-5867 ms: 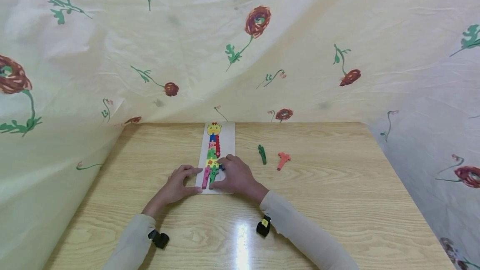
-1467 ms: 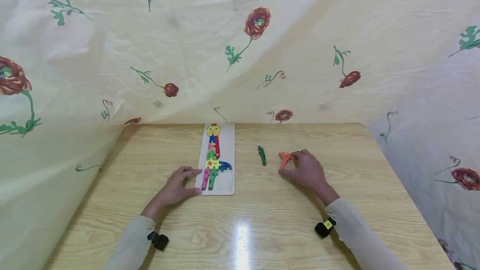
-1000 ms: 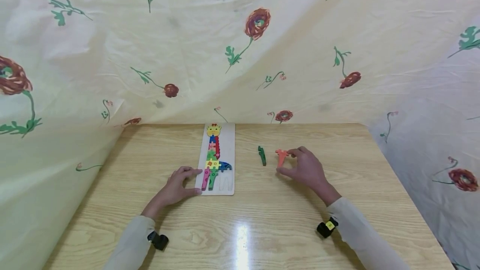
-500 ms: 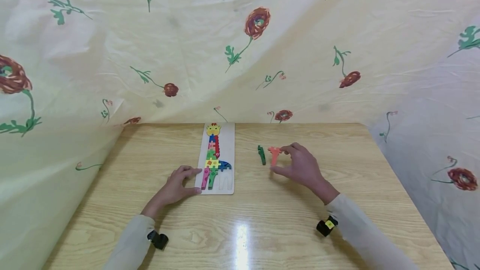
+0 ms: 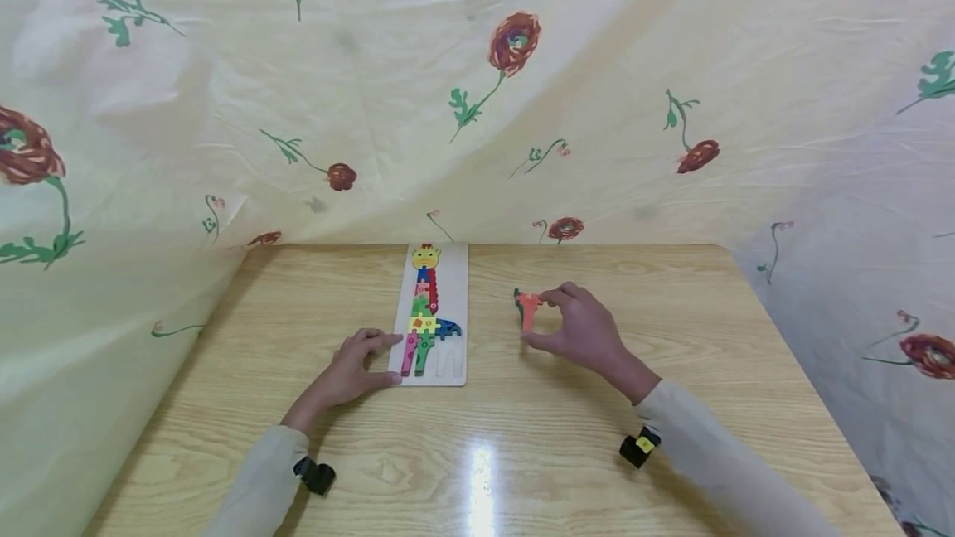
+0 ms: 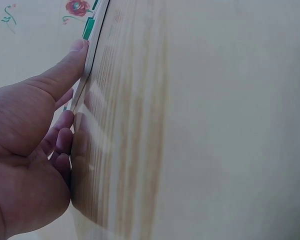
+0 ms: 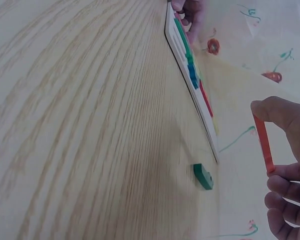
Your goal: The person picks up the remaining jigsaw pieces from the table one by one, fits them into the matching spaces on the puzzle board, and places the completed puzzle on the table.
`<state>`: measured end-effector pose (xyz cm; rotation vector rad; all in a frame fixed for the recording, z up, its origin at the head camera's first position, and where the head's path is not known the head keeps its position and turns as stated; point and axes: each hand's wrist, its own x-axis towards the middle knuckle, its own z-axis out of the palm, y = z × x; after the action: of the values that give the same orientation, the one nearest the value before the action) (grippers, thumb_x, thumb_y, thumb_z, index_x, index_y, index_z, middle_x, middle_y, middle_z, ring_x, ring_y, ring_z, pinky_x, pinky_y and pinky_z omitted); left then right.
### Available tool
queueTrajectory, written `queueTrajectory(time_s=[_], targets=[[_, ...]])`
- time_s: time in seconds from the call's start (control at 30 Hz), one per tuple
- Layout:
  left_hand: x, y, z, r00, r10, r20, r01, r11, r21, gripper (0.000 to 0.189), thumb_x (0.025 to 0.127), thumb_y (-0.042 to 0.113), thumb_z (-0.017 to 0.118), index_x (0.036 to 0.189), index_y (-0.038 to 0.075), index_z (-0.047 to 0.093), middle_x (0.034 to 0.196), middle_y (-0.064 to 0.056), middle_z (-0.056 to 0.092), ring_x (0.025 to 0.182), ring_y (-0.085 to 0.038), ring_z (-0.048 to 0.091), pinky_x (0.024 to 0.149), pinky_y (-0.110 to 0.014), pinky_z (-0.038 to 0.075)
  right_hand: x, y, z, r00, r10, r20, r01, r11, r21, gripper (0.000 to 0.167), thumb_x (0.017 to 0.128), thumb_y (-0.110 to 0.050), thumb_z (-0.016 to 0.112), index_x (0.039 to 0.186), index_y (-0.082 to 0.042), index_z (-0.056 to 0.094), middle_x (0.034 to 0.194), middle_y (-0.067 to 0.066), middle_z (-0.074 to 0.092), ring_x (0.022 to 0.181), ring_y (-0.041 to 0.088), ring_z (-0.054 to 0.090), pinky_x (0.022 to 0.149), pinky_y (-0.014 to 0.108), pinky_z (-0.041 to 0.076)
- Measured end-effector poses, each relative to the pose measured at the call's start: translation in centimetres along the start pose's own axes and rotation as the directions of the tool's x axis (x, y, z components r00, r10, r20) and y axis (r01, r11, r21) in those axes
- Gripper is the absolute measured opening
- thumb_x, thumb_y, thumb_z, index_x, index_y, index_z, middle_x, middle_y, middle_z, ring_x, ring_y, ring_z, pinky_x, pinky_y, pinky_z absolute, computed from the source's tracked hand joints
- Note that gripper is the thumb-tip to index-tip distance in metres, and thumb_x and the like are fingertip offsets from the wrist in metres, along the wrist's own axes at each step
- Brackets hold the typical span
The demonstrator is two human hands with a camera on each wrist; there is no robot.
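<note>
My right hand (image 5: 585, 332) pinches an orange puzzle piece (image 5: 529, 309) between thumb and fingertips. In the right wrist view that orange piece (image 7: 264, 144) is edge-on and raised off the table. Behind it, partly hidden in the head view, lies a dark green puzzle piece (image 7: 203, 177) on the table. A white giraffe puzzle board (image 5: 452, 284) stands to the left, with a pale leg-shaped recess at its lower right. Along its left edge rest the thumb and fingertips of my left hand (image 5: 356, 367). In the left wrist view the thumb (image 6: 65, 70) touches the board's edge.
Several coloured pieces make up the giraffe, among them a yellow head (image 5: 425, 256) and a blue piece (image 5: 448, 328). The wooden table (image 5: 418, 454) ends at the back against a hanging floral cloth (image 5: 373, 106).
The blue piece has been set into the board and let go. My right hand then took up the orange piece and carried it left, over the green piece. My left hand has stayed put.
</note>
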<state>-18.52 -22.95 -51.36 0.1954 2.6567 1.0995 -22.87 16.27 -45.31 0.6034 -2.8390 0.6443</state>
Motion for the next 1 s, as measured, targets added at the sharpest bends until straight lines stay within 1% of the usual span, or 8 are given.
queueTrajectory(time_s=[0.2, 0.37, 0.5, 0.6, 0.7, 0.8, 0.93, 1.0], targets=[[0.0, -0.1, 0.0, 1.0, 0.001, -0.005, -0.001, 1.0, 0.0, 0.066, 0.086, 0.034, 0.083, 0.146, 0.025, 0.058, 0.147, -0.011, 0.047, 0.133, -0.034, 0.039, 0.111, -0.059, 0.036, 0.4, -1.2, 0.6, 1.0, 0.006, 0.019, -0.006, 1.0, 0.01, 0.069, 0.073, -0.053, 0.087, 0.122, -0.007, 0.073, 0.106, 0.01, 0.065, 0.082, 0.019, 0.057, 0.061, 0.034, 0.05], [0.0, -0.1, 0.1, 1.0, 0.003, -0.005, -0.003, 1.0, -0.001, 0.066, 0.086, 0.034, 0.083, 0.147, 0.025, 0.058, 0.148, -0.01, 0.047, 0.133, -0.033, 0.038, 0.111, -0.059, 0.036, 0.8, -2.5, 1.2, 1.0, 0.002, 0.03, -0.003, 1.0, 0.023, 0.07, 0.072, -0.053, 0.087, 0.123, -0.007, 0.073, 0.109, 0.01, 0.065, 0.083, 0.019, 0.057, 0.062, 0.033, 0.052], [0.0, -0.1, 0.1, 1.0, 0.005, -0.003, -0.005, 1.0, 0.0, 0.066, 0.086, 0.033, 0.083, 0.147, 0.026, 0.058, 0.147, -0.009, 0.047, 0.133, -0.032, 0.038, 0.111, -0.058, 0.036, 1.1, -3.3, 2.1, 0.999, -0.012, 0.032, 0.011, 1.0, 0.023, 0.07, 0.072, -0.054, 0.088, 0.121, -0.007, 0.074, 0.104, 0.01, 0.065, 0.079, 0.017, 0.054, 0.062, 0.031, 0.05], [0.0, -0.1, 0.0, 1.0, 0.009, -0.004, -0.009, 1.0, 0.005, 0.065, 0.087, 0.033, 0.083, 0.147, 0.025, 0.058, 0.146, -0.01, 0.048, 0.132, -0.033, 0.039, 0.111, -0.058, 0.036, 1.3, -3.9, 2.6, 0.999, -0.015, 0.045, 0.014, 1.0, 0.018, 0.07, 0.072, -0.056, 0.087, 0.121, -0.007, 0.073, 0.102, 0.009, 0.064, 0.081, 0.017, 0.054, 0.063, 0.031, 0.051], [0.0, -0.1, 0.0, 1.0, 0.005, -0.003, -0.005, 1.0, 0.002, 0.065, 0.087, 0.033, 0.083, 0.146, 0.025, 0.058, 0.145, -0.009, 0.048, 0.132, -0.033, 0.039, 0.111, -0.058, 0.036, 1.4, -4.7, 3.0, 0.998, -0.006, 0.066, 0.005, 1.0, 0.025, 0.069, 0.073, -0.055, 0.086, 0.121, -0.007, 0.072, 0.106, 0.009, 0.066, 0.088, 0.02, 0.059, 0.07, 0.035, 0.055], [0.0, -0.2, 0.0, 1.0, 0.014, -0.004, -0.014, 1.0, -0.001, 0.065, 0.086, 0.034, 0.083, 0.146, 0.024, 0.059, 0.145, -0.01, 0.048, 0.131, -0.033, 0.039, 0.11, -0.059, 0.037, 1.5, -5.3, 3.4, 0.997, -0.004, 0.079, 0.0, 0.999, 0.039, 0.068, 0.073, -0.054, 0.087, 0.121, -0.007, 0.072, 0.108, 0.009, 0.066, 0.092, 0.021, 0.061, 0.074, 0.037, 0.056], [0.0, -0.3, 0.0, 1.0, 0.025, -0.004, -0.025, 1.0, -0.01, 0.065, 0.087, 0.035, 0.083, 0.146, 0.023, 0.059, 0.146, -0.011, 0.048, 0.131, -0.033, 0.039, 0.11, -0.059, 0.036, 1.7, -5.9, 4.1, 0.997, -0.005, 0.082, 0.001, 0.999, 0.045, 0.067, 0.074, -0.054, 0.086, 0.121, -0.007, 0.073, 0.108, 0.007, 0.065, 0.092, 0.019, 0.061, 0.074, 0.035, 0.056], [0.0, -0.3, 0.0, 1.0, 0.021, -0.005, -0.021, 1.0, -0.015, 0.065, 0.087, 0.034, 0.083, 0.146, 0.024, 0.059, 0.146, -0.01, 0.048, 0.131, -0.032, 0.038, 0.11, -0.059, 0.035, 1.8, -6.2, 4.4, 0.997, -0.005, 0.083, 0.001, 0.999, 0.049, 0.068, 0.074, -0.056, 0.086, 0.121, -0.008, 0.073, 0.108, 0.006, 0.065, 0.091, 0.019, 0.06, 0.074, 0.033, 0.056]])
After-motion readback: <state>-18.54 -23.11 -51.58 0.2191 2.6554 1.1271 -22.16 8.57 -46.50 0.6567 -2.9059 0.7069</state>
